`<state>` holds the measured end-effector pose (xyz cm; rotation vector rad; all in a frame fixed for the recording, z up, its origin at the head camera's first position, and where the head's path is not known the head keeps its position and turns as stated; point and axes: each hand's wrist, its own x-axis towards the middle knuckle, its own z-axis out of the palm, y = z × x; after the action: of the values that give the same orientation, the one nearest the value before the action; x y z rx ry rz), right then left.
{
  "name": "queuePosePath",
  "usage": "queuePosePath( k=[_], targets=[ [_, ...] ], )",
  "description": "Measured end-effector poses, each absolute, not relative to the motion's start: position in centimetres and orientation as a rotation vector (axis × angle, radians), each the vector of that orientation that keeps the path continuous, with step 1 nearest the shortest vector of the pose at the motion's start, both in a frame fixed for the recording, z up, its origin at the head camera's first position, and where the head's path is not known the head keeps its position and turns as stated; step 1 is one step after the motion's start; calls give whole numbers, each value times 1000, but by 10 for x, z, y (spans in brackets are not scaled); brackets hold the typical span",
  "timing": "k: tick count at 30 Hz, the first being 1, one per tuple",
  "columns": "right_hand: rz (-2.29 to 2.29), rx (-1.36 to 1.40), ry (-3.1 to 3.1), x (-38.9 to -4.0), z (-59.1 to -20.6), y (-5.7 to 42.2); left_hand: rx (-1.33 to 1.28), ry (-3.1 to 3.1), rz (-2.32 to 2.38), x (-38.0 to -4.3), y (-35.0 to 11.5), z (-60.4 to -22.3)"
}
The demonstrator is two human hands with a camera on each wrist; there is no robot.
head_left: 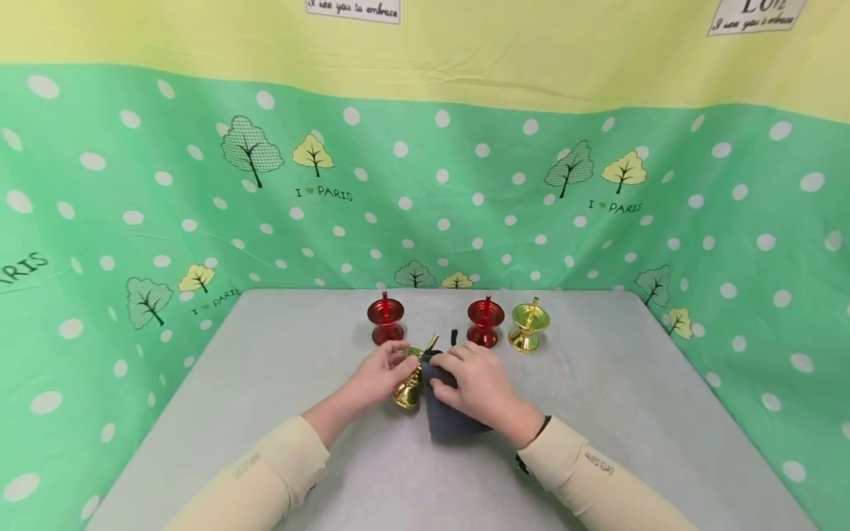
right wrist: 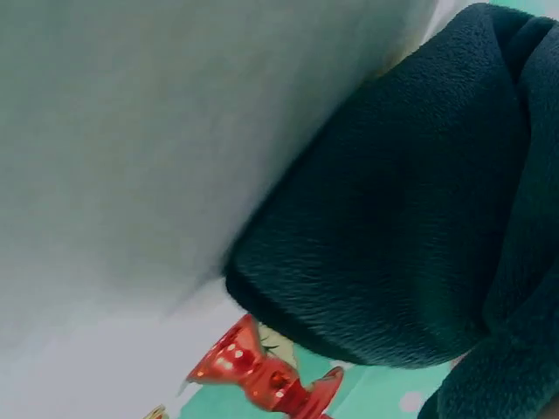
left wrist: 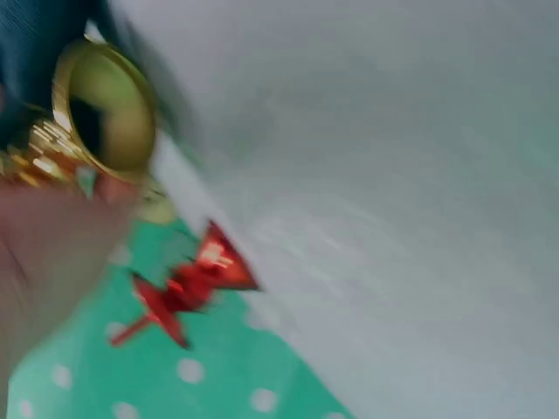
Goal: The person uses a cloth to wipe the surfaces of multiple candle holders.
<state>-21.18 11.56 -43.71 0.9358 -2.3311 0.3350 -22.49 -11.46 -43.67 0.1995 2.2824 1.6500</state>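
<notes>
My left hand (head_left: 378, 375) grips a gold candle holder (head_left: 407, 395) by its upper part, thumb at the cup. The holder leans, its thin stem pointing up and to the right, right beside the mouth of a dark blue cloth pouch (head_left: 448, 422). With curled fingers my right hand (head_left: 483, 383) holds the pouch near its top; a black cord end (head_left: 454, 337) sticks up there. In the left wrist view the gold cup (left wrist: 113, 113) overlaps the pouch (left wrist: 35, 52). The pouch (right wrist: 384, 209) fills much of the right wrist view, its opening hidden.
Two red candle holders, one to the left (head_left: 386, 321) and one to the right (head_left: 485, 323), stand upright behind the hands. Another gold holder (head_left: 528, 326) is at the far right of that row. A green and yellow patterned cloth (head_left: 438, 184) hangs behind the grey table (head_left: 279, 339).
</notes>
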Motion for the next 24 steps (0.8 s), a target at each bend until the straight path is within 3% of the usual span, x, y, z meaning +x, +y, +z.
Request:
queuePosePath(
  k=[12,24],
  targets=[
    [263,814,-2405,-200,-426,92,201,2328,1687,-218,-118,-438],
    [387,877,-2437,-208,-432,95,156,2102,1783,-221,-133,-452]
  ],
)
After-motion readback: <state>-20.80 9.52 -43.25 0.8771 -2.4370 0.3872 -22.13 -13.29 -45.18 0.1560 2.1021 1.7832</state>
